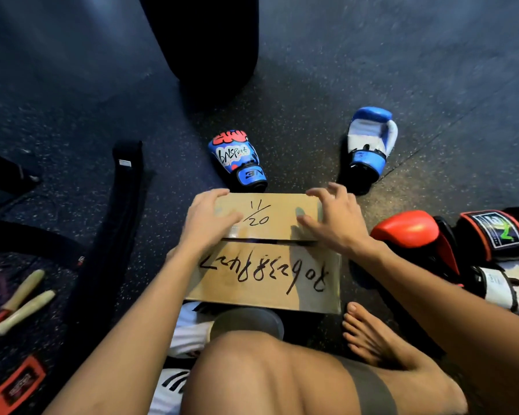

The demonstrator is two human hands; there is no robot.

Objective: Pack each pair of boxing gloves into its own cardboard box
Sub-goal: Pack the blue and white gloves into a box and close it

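Observation:
A cardboard box (267, 274) with black handwriting sits on the floor in front of my knee, its two top flaps folded down. My left hand (207, 217) lies flat on the far flap at its left end. My right hand (333, 217) hovers over or touches the flap's right end with fingers spread. Just beyond the box lie a blue graffiti-print glove (237, 158) and a blue-and-white glove (370, 142), apart from each other. A red-and-black glove (414, 235) and a black glove with a green logo (495, 235) lie to the right.
A dark punching bag (210, 43) hangs over the speckled rubber floor (432, 70) ahead. A black strap (126, 187) runs along the left. Wooden skipping-rope handles (21, 298) lie at lower left. White gear (189, 333) sits under the box's near edge. My bare foot (369, 333) rests at lower right.

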